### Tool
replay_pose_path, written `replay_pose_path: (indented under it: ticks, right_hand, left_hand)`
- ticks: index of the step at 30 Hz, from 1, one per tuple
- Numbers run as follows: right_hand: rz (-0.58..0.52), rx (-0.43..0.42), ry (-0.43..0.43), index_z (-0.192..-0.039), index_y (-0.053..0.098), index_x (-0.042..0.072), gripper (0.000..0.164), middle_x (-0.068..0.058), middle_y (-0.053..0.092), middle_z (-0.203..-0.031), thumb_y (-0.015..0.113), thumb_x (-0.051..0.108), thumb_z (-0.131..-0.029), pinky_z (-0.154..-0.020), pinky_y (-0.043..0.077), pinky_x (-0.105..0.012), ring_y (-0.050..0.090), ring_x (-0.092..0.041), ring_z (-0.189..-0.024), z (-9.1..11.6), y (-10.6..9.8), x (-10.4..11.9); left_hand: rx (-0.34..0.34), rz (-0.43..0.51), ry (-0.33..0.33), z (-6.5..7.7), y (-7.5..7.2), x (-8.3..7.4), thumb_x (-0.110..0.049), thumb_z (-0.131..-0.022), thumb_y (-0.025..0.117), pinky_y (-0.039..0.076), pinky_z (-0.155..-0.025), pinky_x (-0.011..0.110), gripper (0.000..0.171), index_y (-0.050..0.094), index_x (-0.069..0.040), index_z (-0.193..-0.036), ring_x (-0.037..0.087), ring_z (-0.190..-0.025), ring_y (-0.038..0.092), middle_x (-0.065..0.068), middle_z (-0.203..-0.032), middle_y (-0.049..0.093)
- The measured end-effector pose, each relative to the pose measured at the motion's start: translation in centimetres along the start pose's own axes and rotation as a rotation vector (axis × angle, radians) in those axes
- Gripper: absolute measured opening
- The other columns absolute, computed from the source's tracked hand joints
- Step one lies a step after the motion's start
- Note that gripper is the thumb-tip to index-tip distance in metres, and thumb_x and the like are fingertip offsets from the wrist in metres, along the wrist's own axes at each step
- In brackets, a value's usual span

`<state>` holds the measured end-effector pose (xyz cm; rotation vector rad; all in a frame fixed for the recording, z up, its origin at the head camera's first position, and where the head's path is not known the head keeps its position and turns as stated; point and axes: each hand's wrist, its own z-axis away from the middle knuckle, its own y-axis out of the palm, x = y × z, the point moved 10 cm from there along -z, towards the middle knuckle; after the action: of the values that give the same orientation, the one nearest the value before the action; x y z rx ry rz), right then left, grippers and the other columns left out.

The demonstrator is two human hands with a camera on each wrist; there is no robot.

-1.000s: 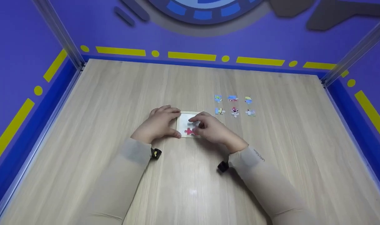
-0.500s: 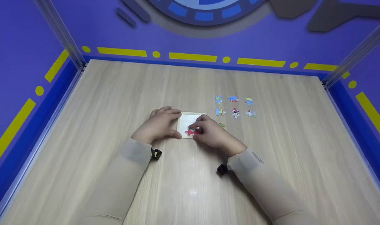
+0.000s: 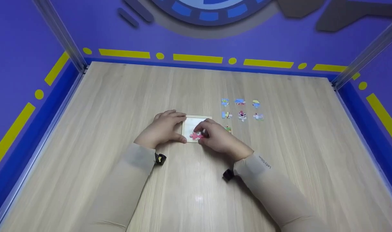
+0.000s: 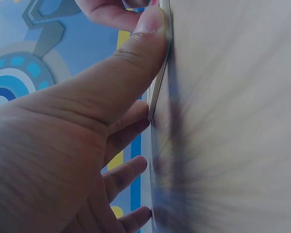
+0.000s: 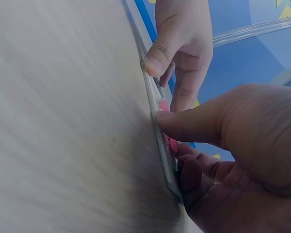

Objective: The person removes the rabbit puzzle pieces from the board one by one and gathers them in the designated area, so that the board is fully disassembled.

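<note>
A small shallow puzzle tray (image 3: 190,124) with a white base and pale wooden rim lies on the table. My left hand (image 3: 161,129) holds its left side, thumb on the near corner and index finger at the far corner. Over the tray's near right part, my right hand (image 3: 221,138) pinches a red-and-white puzzle piece, largely hidden by the fingers. Red puzzle pieces (image 3: 194,136) show beside those fingertips inside the tray; where one ends and another begins I cannot tell. In the right wrist view, the right thumb (image 5: 184,125) is at the tray's near edge beside red (image 5: 164,105).
Right of the tray lie several loose puzzle pieces in rows, among them a blue one (image 3: 225,102), a red-and-white one (image 3: 242,115) and a green one (image 3: 228,128). Purple-blue walls (image 3: 196,42) enclose the wooden table (image 3: 134,83) at the back and sides.
My right hand has drawn down slightly toward the tray's near edge, its index finger curling in to the piece. More red and white now shows by the fingertips. The left hand stays put.
</note>
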<state>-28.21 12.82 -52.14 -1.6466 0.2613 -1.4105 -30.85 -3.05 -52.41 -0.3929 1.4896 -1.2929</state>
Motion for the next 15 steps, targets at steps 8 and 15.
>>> replay_pose_path:
  ticks: [8,15]
  right_hand:
    - [-0.008,0.008,-0.019,-0.129,0.075,0.006,0.031,-0.013,0.07,-0.118,0.082,0.004,-0.099,-0.094,0.056,-0.04,0.066,-0.024,-0.104,-0.05,0.04,0.2]
    - [0.02,0.012,-0.007,-0.132,0.078,0.006,0.032,-0.012,0.071,-0.123,0.082,0.007,-0.1,-0.096,0.058,-0.041,0.068,-0.024,-0.107,-0.09,0.08,0.05]
  left_hand:
    - [0.004,0.001,-0.001,-0.02,-0.02,-0.04,-0.052,-0.087,0.095,0.017,-0.143,0.067,0.099,0.055,-0.012,-0.168,0.038,-0.176,0.026,0.002,-0.181,0.048]
    - [0.001,-0.011,-0.003,0.01,-0.05,-0.07,-0.053,-0.087,0.095,0.015,-0.144,0.067,0.099,0.055,-0.013,-0.168,0.038,-0.176,0.027,0.001,-0.181,0.047]
